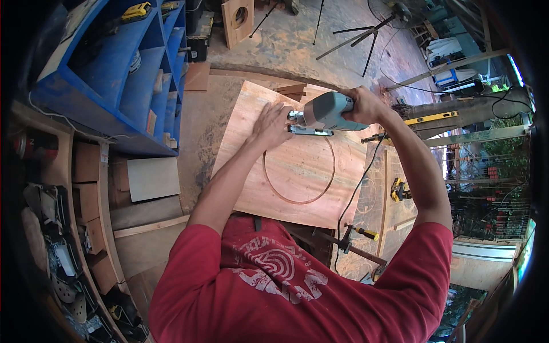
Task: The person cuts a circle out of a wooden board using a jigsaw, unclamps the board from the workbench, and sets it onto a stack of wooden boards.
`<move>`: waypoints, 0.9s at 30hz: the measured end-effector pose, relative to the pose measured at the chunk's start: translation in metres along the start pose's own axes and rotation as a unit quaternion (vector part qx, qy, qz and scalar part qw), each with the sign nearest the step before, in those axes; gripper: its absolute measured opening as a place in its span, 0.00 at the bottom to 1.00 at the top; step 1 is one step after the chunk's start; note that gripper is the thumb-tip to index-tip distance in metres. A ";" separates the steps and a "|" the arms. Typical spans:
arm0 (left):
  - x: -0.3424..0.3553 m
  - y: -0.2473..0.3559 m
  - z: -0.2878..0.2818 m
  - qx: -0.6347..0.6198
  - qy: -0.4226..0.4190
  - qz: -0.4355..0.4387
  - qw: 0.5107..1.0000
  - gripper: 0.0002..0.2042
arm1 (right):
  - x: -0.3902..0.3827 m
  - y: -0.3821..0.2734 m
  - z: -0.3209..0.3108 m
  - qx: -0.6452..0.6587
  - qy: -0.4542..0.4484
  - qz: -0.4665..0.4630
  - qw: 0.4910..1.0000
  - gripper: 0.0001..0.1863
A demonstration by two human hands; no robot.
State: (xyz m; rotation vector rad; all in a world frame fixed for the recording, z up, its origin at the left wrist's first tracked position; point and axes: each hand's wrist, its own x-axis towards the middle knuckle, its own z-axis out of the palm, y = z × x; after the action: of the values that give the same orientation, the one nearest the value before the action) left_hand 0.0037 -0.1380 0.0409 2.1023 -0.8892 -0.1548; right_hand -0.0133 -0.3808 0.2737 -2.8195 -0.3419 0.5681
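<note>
A pale plywood panel (240, 171) carries a cut circular line (299, 200). My right hand (363, 107) grips a teal jigsaw (326, 111) whose base sits on the panel over the upper part of the circle. My left hand (270, 124) lies on the panel just left of the jigsaw's front, fingers extended and partly spread. A black cord (360, 188) runs down the panel's right side. Near the lower right corner is a bar clamp (347, 238) with a yellow-and-black handle.
Blue shelving (97, 86) stands left, above wooden cubbies (86, 197). A yellow level (432, 118) and yellow-and-black drill (399, 188) lie right of the panel. Tripod legs (366, 37) and a board with a round hole (237, 23) stand beyond.
</note>
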 end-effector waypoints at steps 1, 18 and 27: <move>0.000 0.000 0.000 0.001 0.002 0.000 1.000 0.38 | 0.001 0.000 0.000 0.000 0.000 -0.001 1.000 0.27; -0.009 0.006 -0.004 0.003 0.007 -0.026 1.000 0.37 | 0.006 -0.001 0.001 -0.028 0.000 -0.024 0.999 0.30; -0.014 -0.001 0.012 -0.014 0.074 -0.013 0.997 0.38 | 0.014 0.004 0.000 -0.064 -0.003 -0.045 0.997 0.29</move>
State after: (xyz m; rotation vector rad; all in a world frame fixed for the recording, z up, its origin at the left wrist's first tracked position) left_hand -0.0108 -0.1362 0.0299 2.0707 -0.7680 -0.0245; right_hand -0.0006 -0.3808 0.2675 -2.9070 -0.5224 0.5541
